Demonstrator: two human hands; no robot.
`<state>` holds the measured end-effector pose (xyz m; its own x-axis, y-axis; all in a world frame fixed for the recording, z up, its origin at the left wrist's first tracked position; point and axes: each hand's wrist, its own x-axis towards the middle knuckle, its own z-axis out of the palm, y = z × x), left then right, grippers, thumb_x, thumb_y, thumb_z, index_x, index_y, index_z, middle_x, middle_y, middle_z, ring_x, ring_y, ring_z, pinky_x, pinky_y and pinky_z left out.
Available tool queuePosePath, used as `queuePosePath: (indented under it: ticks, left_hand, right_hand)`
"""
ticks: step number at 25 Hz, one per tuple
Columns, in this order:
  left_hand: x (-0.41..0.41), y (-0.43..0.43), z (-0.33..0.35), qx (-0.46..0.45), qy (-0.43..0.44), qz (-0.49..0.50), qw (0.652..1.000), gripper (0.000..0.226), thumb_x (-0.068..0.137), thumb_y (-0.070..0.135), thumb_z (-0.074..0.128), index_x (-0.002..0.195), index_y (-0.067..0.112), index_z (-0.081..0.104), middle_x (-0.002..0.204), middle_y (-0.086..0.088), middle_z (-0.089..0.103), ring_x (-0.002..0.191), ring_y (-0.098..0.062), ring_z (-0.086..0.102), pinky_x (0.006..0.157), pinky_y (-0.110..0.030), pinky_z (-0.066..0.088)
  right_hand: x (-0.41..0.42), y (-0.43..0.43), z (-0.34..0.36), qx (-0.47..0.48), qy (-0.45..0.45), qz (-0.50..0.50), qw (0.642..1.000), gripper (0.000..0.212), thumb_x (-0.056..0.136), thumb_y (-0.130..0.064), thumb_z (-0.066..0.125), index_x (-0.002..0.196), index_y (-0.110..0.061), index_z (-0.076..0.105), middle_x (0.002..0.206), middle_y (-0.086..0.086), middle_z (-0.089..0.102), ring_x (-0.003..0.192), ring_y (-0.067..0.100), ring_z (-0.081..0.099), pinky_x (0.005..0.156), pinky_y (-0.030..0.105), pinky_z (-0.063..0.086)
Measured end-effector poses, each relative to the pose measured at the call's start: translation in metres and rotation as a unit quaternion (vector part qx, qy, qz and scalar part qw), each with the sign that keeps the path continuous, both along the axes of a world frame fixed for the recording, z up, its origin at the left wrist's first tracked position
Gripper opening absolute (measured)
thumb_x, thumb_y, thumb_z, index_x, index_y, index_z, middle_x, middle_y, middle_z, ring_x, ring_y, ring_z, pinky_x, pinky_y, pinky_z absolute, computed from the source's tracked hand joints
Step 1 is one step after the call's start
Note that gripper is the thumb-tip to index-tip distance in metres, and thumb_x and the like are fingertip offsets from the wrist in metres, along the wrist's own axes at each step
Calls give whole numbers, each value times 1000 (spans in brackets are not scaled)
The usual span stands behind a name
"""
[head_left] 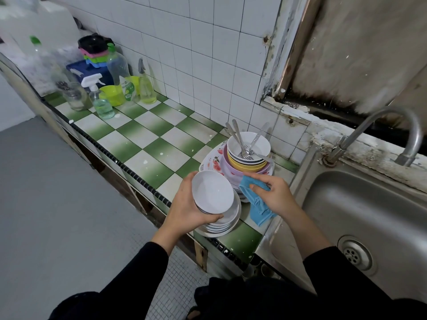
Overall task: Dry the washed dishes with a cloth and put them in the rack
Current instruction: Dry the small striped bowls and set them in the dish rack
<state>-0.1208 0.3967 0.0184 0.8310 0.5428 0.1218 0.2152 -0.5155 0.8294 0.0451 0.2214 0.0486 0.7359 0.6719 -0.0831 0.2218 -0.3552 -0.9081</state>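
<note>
Held a white bowl [212, 191] tilted in the curled grip of the left hand [184, 209] over the near stack of white dishes [223, 226] on the bench [143, 139], apparently for wiping, with the right hand [276, 196] pinching a blue cloth [260, 207] just beside it.

A white-tiled wall [184, 42] rises behind a counter [147, 135] of green and white checkered tiles with plastic bottles [117, 68] at its far end, a stainless steel sink [369, 215] and curved tap [417, 135] lie right under a stained, peeling window frame [280, 54], and a grey floor [46, 204] spreads left.
</note>
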Motion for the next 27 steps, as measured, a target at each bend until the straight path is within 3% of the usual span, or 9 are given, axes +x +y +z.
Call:
queuePosePath:
  ticks: [2, 4, 6, 8, 13, 17, 22, 27]
  left_hand:
    - [-1, 3, 3, 12, -1, 7, 1000, 111, 42, 50, 87, 136, 24, 34, 130, 11, 45, 115, -5, 44, 86, -14, 36]
    - [-3, 7, 6, 24, 0, 14, 1000, 111, 43, 48, 87, 137, 22, 34, 130, 10, 45, 115, -6, 44, 87, -18, 37]
    - [-4, 8, 9, 43, 1, 12, 999, 112, 43, 48, 86, 138, 20, 33, 131, 12, 42, 112, -2, 40, 85, -10, 34]
    - [-5, 8, 11, 61, 5, 8, 998, 114, 44, 49, 84, 140, 19, 31, 129, 17, 37, 111, 3, 36, 84, -5, 30]
    - [-3, 6, 15, 95, 14, 11, 995, 117, 46, 40, 91, 143, 18, 29, 137, 8, 39, 112, 4, 32, 88, -18, 34]
    - [-2, 7, 15, 122, 20, 23, 992, 117, 49, 34, 93, 144, 17, 28, 141, 4, 38, 120, -8, 37, 86, -21, 35]
    - [-1, 12, 15, 147, 17, 15, 989, 117, 48, 31, 92, 145, 11, 29, 142, -2, 40, 124, -13, 38, 88, -23, 37]
    - [0, 13, 14, 196, 20, 6, 980, 117, 48, 33, 92, 144, 8, 30, 144, -7, 42, 127, -21, 41, 91, -27, 42]
  right_hand:
    - [1, -1, 1, 10, 0, -2, 1000, 40, 92, -6, 62, 115, -39, 62, 127, -5, 61, 115, 12, 57, 96, 25, 50]
    - [2, -1, 2, 12, 18, -18, 1000, 39, 92, -6, 62, 116, -38, 61, 125, -4, 62, 113, 15, 59, 93, 32, 54]
    - [3, 0, 0, 12, 33, -34, 999, 38, 93, -7, 61, 118, -35, 62, 122, -5, 61, 112, 17, 59, 92, 37, 55]
    - [3, 1, -1, 12, 39, -41, 998, 38, 93, -6, 61, 121, -31, 63, 123, -5, 61, 113, 17, 59, 89, 33, 56]
    - [4, 5, -3, 17, 55, -54, 997, 36, 93, -8, 62, 116, -35, 63, 127, -1, 60, 114, 19, 59, 87, 32, 57]
    - [7, 5, -3, 7, 47, -59, 997, 35, 93, -9, 62, 123, -27, 65, 127, -2, 59, 115, 21, 58, 89, 39, 57]
    - [8, 5, -2, 9, 53, -68, 996, 35, 92, -8, 62, 118, -32, 65, 125, -3, 59, 115, 22, 58, 91, 44, 55]
    - [7, 5, 0, 23, 62, -63, 996, 36, 92, -8, 62, 108, -39, 64, 127, 0, 60, 114, 21, 59, 86, 34, 57]
